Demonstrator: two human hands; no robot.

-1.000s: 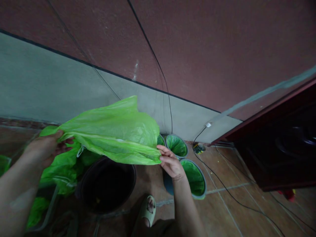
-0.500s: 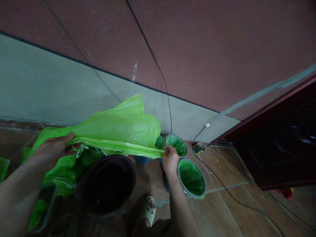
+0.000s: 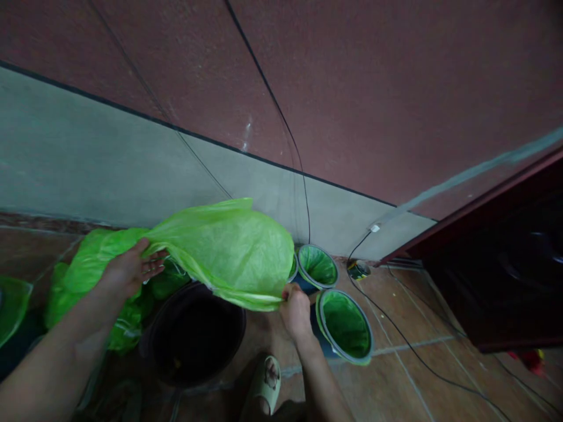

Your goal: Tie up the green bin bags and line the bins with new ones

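A bright green plastic bag (image 3: 233, 252) spreads between my two hands, above the rim of a dark round tub (image 3: 193, 334). My left hand (image 3: 127, 269) grips its left end between thumb and fingers, the other fingers partly extended. At its lower right corner, my right hand (image 3: 297, 308) is closed on the edge in a pinch. The bag's upper part puffs out toward the wall. Beneath and beside my left hand lies a heap of green bags (image 3: 97, 258) with white drawstrings.
Right of my right hand stand a green-lined bin (image 3: 345, 325) and another lined bin (image 3: 317, 266) behind it. Another green-lined container (image 3: 13, 305) is at the far left. A small can (image 3: 359, 269) sits by the wall, and a black cable (image 3: 409, 343) crosses the tiles.
My hands have come closer together, and the bag's edge between them has gone from taut to sagging. The bag has opened wider and dropped lower at the right.
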